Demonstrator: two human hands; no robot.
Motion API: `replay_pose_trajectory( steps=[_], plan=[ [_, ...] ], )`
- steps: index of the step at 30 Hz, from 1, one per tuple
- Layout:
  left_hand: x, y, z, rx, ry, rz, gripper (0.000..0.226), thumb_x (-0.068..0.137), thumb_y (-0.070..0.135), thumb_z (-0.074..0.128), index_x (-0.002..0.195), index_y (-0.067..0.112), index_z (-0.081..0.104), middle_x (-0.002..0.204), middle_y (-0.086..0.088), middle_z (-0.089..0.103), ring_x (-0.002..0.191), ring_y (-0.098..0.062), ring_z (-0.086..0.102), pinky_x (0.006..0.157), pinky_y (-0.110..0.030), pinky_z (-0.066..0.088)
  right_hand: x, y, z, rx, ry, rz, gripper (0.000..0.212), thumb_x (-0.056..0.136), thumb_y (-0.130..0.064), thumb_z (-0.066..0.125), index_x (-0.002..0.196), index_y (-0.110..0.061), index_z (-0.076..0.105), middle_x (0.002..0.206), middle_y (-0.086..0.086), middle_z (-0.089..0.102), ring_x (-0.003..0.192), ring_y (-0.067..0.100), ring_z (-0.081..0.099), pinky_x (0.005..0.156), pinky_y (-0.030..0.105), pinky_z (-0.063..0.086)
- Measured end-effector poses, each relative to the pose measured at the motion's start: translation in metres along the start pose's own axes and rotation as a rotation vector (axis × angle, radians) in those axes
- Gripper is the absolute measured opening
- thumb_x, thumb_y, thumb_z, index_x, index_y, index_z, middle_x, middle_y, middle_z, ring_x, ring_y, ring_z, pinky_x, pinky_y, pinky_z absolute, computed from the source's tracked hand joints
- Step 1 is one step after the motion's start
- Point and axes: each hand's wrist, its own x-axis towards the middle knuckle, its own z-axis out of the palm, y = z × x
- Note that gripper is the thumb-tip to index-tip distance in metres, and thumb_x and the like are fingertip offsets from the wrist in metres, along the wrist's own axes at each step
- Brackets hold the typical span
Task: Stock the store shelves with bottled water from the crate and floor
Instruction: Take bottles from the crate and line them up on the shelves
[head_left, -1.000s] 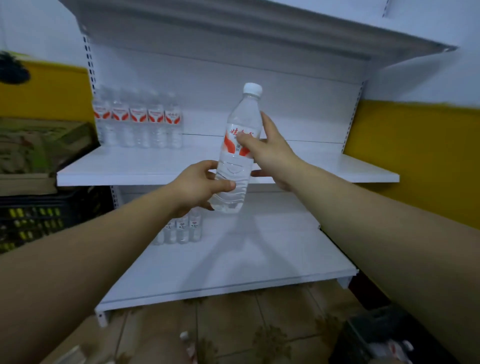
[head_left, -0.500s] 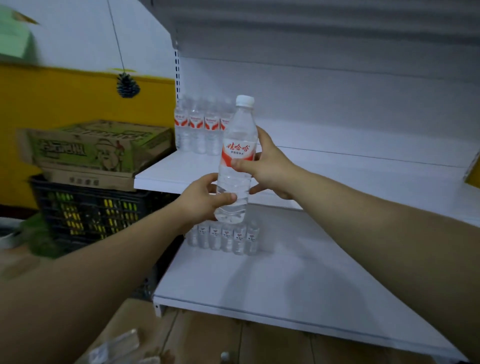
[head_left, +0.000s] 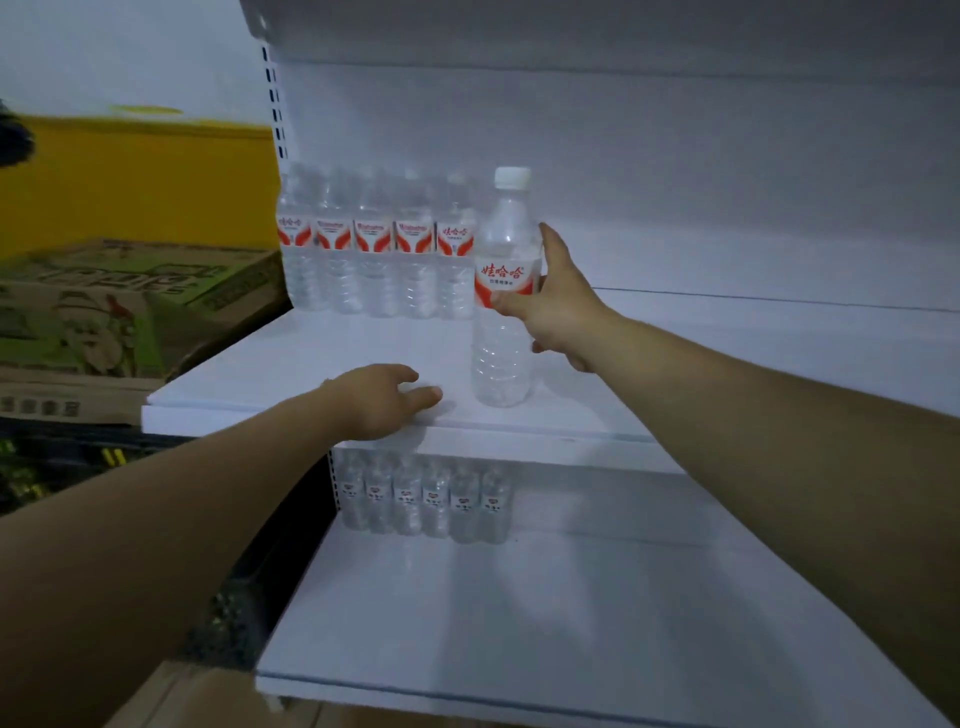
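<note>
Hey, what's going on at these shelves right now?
A person is stocking white shelves with bottled water. The right hand grips a bottle around its red label, holding it upright on the upper shelf, in front of a back row of bottles. The left hand rests open on that shelf's front edge, holding nothing. More bottles line the lower shelf.

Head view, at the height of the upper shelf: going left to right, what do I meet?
Cardboard box → row of labelled bottles at the shelf's back → single white-capped bottle → right hand gripping it. The left hand lies below the row, so it is left out.
</note>
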Motion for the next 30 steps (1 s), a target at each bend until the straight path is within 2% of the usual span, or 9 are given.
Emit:
replay_pose_trajectory(
  steps=[2, 6, 9, 11, 13, 15, 20, 25, 30],
  plan=[
    [0.025, -0.004, 0.008, 0.078, -0.035, -0.025, 0.087, 0.079, 0.079, 0.037, 0.146, 0.024, 0.038, 0.155, 0.0, 0.031, 0.141, -0.026, 0.03, 0.116, -0.05, 0.019, 0.02, 0.013, -0.001, 0.015, 0.023, 0.0, 0.083, 0.089, -0.018, 0.07, 0.149, -0.035, 0.015, 0.124, -0.005, 0.052, 0.114, 0.02, 0.052, 0.061, 0.031, 0.047],
    [0.057, -0.005, 0.011, 0.175, -0.046, -0.017, 0.114, 0.051, 0.096, 0.021, 0.148, 0.035, 0.029, 0.159, 0.004, 0.021, 0.145, -0.026, 0.022, 0.115, -0.057, 0.013, 0.051, 0.03, -0.001, -0.027, 0.046, -0.065, 0.08, 0.09, -0.015, 0.068, 0.15, -0.031, 0.016, 0.129, -0.004, 0.053, 0.111, 0.013, 0.051, 0.084, 0.036, 0.05],
    [0.066, -0.004, 0.015, 0.228, -0.062, -0.011, 0.097, 0.069, 0.093, 0.021, 0.15, 0.041, 0.018, 0.161, 0.008, 0.009, 0.148, -0.025, 0.008, 0.114, -0.063, 0.004, 0.063, 0.041, 0.0, -0.023, 0.065, -0.071, 0.086, 0.093, -0.016, 0.064, 0.154, -0.031, 0.005, 0.138, -0.003, 0.049, 0.11, 0.009, 0.047, 0.09, 0.036, 0.047],
    [0.067, -0.004, 0.018, 0.27, -0.059, -0.002, 0.086, 0.077, 0.085, 0.02, 0.151, 0.042, 0.013, 0.161, 0.01, 0.005, 0.149, -0.024, 0.004, 0.112, -0.065, 0.001, 0.066, 0.05, 0.004, -0.053, 0.043, -0.051, 0.092, 0.092, -0.017, 0.066, 0.153, -0.034, -0.001, 0.14, -0.006, 0.046, 0.109, 0.009, 0.046, 0.083, 0.032, 0.049],
    [0.065, -0.005, 0.019, 0.287, -0.06, 0.006, 0.084, 0.078, 0.084, 0.019, 0.151, 0.042, 0.011, 0.161, 0.01, 0.004, 0.149, -0.024, 0.003, 0.112, -0.065, 0.001, 0.066, 0.062, 0.011, -0.103, 0.027, -0.027, 0.096, 0.087, -0.015, 0.07, 0.152, -0.037, 0.002, 0.133, -0.009, 0.047, 0.108, 0.014, 0.048, 0.076, 0.036, 0.053],
    [0.066, -0.005, 0.019, 0.29, -0.054, 0.006, 0.084, 0.079, 0.084, 0.018, 0.151, 0.042, 0.011, 0.161, 0.01, 0.003, 0.149, -0.023, 0.002, 0.113, -0.064, 0.001, 0.07, 0.072, 0.017, -0.121, 0.072, -0.042, 0.093, 0.086, -0.012, 0.071, 0.151, -0.034, 0.009, 0.13, -0.011, 0.047, 0.108, 0.015, 0.048, 0.088, 0.043, 0.052],
    [0.066, -0.007, 0.02, 0.276, -0.051, 0.02, 0.084, 0.078, 0.084, 0.018, 0.151, 0.041, 0.011, 0.161, 0.01, 0.004, 0.149, -0.023, 0.002, 0.114, -0.063, 0.001, 0.11, 0.088, 0.031, -0.16, 0.147, -0.065, 0.09, 0.089, -0.011, 0.068, 0.154, -0.026, 0.007, 0.147, -0.002, 0.042, 0.127, 0.021, 0.047, 0.108, 0.041, 0.039],
    [0.065, -0.007, 0.019, 0.257, -0.053, 0.019, 0.084, 0.077, 0.084, 0.019, 0.15, 0.043, 0.012, 0.161, 0.012, 0.004, 0.149, -0.021, 0.002, 0.114, -0.062, 0.001, 0.157, 0.102, 0.042, -0.166, 0.161, -0.037, 0.091, 0.089, -0.014, 0.067, 0.154, -0.029, 0.004, 0.148, -0.002, 0.041, 0.131, 0.024, 0.044, 0.109, 0.052, 0.039],
    [0.064, -0.007, 0.019, 0.247, -0.063, 0.018, 0.084, 0.076, 0.084, 0.018, 0.15, 0.044, 0.01, 0.161, 0.013, 0.003, 0.149, -0.02, 0.001, 0.114, -0.062, 0.001, 0.187, 0.113, 0.045, -0.167, 0.191, -0.035, 0.091, 0.091, -0.014, 0.066, 0.154, -0.027, 0.001, 0.148, 0.0, 0.041, 0.133, 0.023, 0.042, 0.111, 0.05, 0.036]
  ],
)
